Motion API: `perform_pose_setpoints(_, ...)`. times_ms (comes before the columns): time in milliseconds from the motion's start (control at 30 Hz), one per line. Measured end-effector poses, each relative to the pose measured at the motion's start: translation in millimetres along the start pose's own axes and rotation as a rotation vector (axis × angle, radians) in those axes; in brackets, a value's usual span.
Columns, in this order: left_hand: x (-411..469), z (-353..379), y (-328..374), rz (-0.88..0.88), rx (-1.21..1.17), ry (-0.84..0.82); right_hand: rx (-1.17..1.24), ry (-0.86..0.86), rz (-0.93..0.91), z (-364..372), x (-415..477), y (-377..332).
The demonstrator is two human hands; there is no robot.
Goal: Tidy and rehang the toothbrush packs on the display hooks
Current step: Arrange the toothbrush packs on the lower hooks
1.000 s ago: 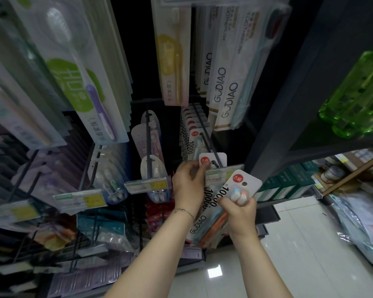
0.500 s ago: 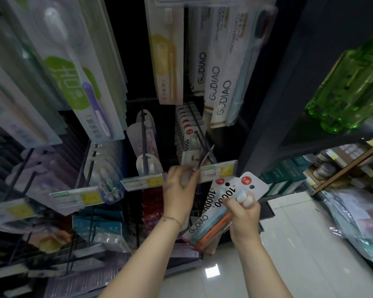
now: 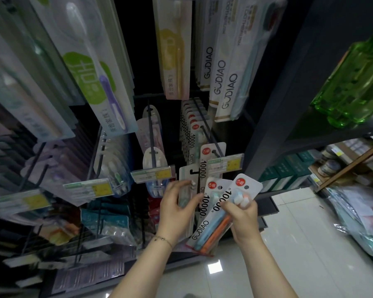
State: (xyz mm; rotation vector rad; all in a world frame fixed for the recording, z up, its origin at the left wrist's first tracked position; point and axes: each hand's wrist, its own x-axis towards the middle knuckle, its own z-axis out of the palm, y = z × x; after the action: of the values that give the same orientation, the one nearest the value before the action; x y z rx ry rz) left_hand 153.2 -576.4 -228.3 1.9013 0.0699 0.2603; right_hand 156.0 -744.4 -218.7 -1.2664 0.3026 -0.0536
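Observation:
A row of white "10000" toothbrush packs (image 3: 191, 134) hangs on a black display hook (image 3: 205, 127). The front pack (image 3: 210, 157) sits just behind the hook's price tag (image 3: 226, 163). Below it, my left hand (image 3: 177, 208) grips a pale toothbrush pack (image 3: 186, 175) held upright, its hang hole free of any hook. To the right, my right hand (image 3: 244, 220) holds two fanned "10000" packs (image 3: 219, 207) with blue and orange brushes, tilted to the right. Their hang holes are also off the hook.
Larger GUDIAO packs (image 3: 222, 82) and other toothbrush packs (image 3: 108, 87) hang overhead. Neighbouring hooks carry price tags (image 3: 152, 174). A dark shelf post (image 3: 284, 104) stands at the right, with green bottles (image 3: 353, 82) beyond it. A white tiled floor (image 3: 299, 244) lies below.
My left hand has come down from the hook's tip and now holds a pale pack below the price tag. A "10000" pack now hangs at the hook's front. The right hand's packs have fanned apart.

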Motion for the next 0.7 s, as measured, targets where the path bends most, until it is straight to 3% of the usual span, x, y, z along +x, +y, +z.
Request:
perform_pose_setpoints(533,-14,-3,-10,0.000,-0.055,-0.033,-0.048,-0.095,-0.008,18,-11,9)
perform_pose_setpoints(700,-12,-10,-14,-0.067,-0.080,0.033,-0.118,-0.122,0.118,19,-8,12)
